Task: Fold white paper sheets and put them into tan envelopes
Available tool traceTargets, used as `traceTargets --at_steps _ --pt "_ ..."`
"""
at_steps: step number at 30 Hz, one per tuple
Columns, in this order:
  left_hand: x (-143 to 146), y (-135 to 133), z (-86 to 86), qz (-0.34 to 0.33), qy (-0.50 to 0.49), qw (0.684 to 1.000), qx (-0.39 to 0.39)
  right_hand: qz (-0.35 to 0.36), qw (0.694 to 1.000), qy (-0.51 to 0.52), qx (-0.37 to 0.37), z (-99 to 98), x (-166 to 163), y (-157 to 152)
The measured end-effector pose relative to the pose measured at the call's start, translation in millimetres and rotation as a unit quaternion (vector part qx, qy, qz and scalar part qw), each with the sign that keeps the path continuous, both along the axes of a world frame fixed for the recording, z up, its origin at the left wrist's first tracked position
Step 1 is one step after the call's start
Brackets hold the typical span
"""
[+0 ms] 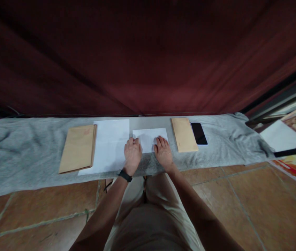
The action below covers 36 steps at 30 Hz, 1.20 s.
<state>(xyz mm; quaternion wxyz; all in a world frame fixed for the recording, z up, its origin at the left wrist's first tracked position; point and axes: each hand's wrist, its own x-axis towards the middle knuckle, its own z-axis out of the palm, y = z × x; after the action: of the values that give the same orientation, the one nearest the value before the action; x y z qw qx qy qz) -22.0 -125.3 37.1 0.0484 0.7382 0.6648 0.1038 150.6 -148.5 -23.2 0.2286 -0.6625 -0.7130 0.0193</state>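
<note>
I see a small paper [150,134] on the tabletop [223,139], right in front of the person, maybe because both hands reach it best there. The left hand [133,150] is at its left edge with the fingers curled in, and the right hand [162,148] rests on its right side with the fingers bent. I can't tell if they pinch it or just press. One hand on each side probably stops it sliding. The big paper [112,143] lies just to the left, its edge tucked under the brown pile [77,146]. The envelope [184,134] and phone [199,133] sit to the right, perhaps to leave the middle for the hands.
</note>
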Motion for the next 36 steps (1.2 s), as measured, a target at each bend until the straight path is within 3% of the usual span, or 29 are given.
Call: traceTargets --at_steps 4,6,14,19,26,36 --pt "22 10 -16.3 -0.111 -0.035 0.993 0.032 0.003 1.0 0.001 0.009 -1.0 0 1" --pt "30 17 -24.9 -0.134 -0.039 0.99 0.025 0.003 1.0 0.0 0.008 -0.3 0 1" --pt "36 30 -43.9 -0.137 -0.024 0.99 0.009 0.004 1.0 -0.001 -0.004 1.4 1 0" --pt "35 29 -46.2 -0.142 -0.016 0.99 0.012 -0.004 1.0 0.026 -0.007 8.5 0 12" --pt "31 30 -49.7 -0.169 -0.002 0.986 -0.011 0.05 0.997 0.049 -0.034 13.0 -25 54" --pt "34 31 -49.1 -0.155 -0.016 0.988 -0.001 0.05 0.998 -0.017 -0.022 4.0 -13 53"
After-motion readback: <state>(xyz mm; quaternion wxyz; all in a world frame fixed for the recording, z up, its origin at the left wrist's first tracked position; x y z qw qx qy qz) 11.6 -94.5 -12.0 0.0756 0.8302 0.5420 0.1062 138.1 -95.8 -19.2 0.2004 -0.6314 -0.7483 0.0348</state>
